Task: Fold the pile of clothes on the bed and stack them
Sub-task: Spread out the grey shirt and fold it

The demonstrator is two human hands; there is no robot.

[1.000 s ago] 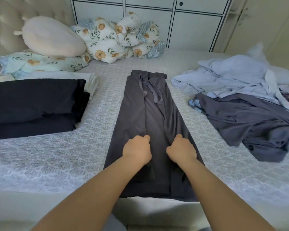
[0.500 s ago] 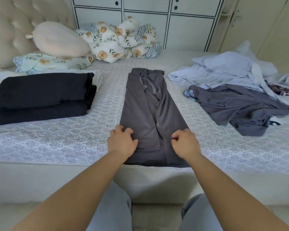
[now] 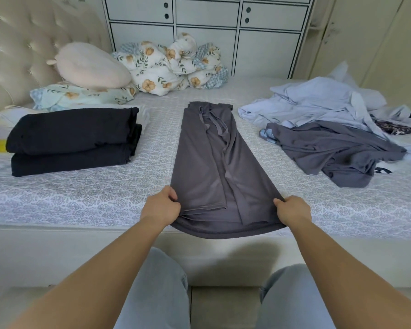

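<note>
A long grey garment (image 3: 207, 160) lies folded lengthwise down the middle of the bed (image 3: 81, 200), its near hem lifted off the front edge. My left hand (image 3: 160, 207) grips the hem's left corner and my right hand (image 3: 293, 211) grips its right corner. Two folded black garments (image 3: 71, 141) are stacked at the left. To the right lies a loose pile of clothes: light blue pieces (image 3: 318, 103) with a dark grey garment (image 3: 337, 150) in front.
A cream plush cushion (image 3: 90, 65), a floral pillow (image 3: 81, 96) and a bunched floral quilt (image 3: 171, 65) sit by the tufted headboard (image 3: 17, 43). White cabinets (image 3: 207, 27) stand behind the bed. My knees are against the bed's front side.
My hands moved from the top of the garment out to its near corners and lifted the hem. The view pulled back from the bed.
</note>
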